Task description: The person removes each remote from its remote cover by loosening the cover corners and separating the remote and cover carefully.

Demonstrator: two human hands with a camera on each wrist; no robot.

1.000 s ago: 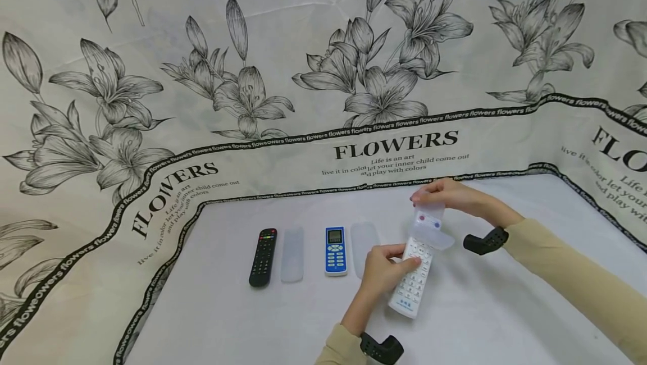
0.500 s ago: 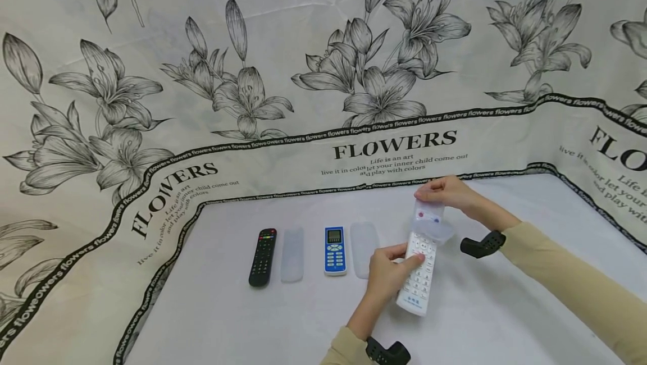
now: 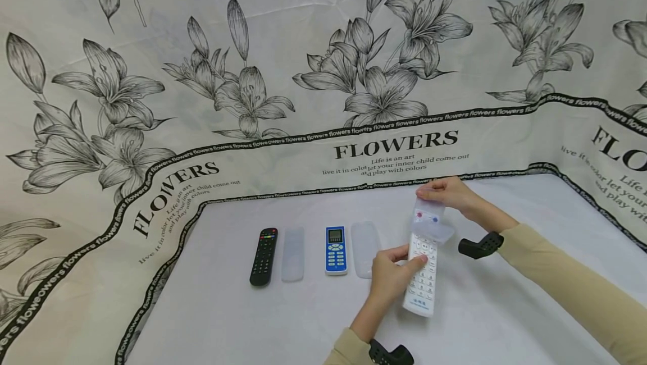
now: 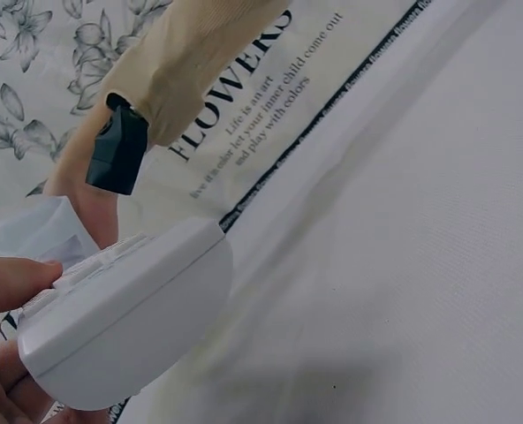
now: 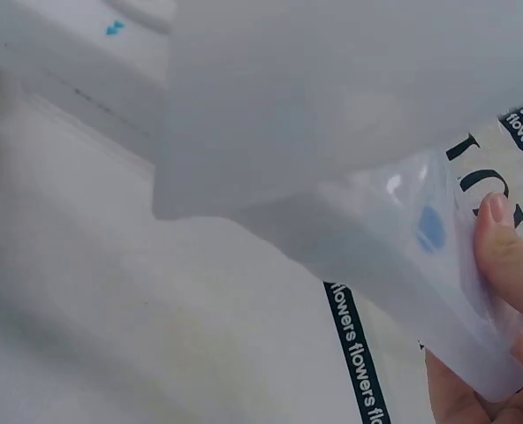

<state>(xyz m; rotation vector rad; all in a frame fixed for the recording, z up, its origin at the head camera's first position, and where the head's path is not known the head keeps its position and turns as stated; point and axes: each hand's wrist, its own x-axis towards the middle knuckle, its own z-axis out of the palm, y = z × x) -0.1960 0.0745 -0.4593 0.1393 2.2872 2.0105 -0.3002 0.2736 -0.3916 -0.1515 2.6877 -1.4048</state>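
My left hand [image 3: 391,275] grips a white remote control [image 3: 421,292], thumb on its buttons and fingers beneath. In the left wrist view the remote [image 4: 129,322] shows its rounded lower end and side. A translucent soft remote cover [image 3: 436,231] sits at the far end of the remote, part of it folded back over the upper buttons. Through it show a red and a blue spot. My right hand [image 3: 447,192] pinches the far end of the cover. In the right wrist view the folded flap of the cover [image 5: 332,106] hides much of the remote's top.
Left of the hands, a black remote [image 3: 263,257], a translucent cover [image 3: 292,254], a blue and white remote [image 3: 336,251] and another translucent cover [image 3: 364,248] lie in a row on the white tablecloth [image 3: 227,320]. Flower-printed cloth [image 3: 283,168] stands behind.
The left hand and the white remote have shifted a little to the right, and the remote has turned more upright in view. The right hand still pinches the cover, having moved only slightly.
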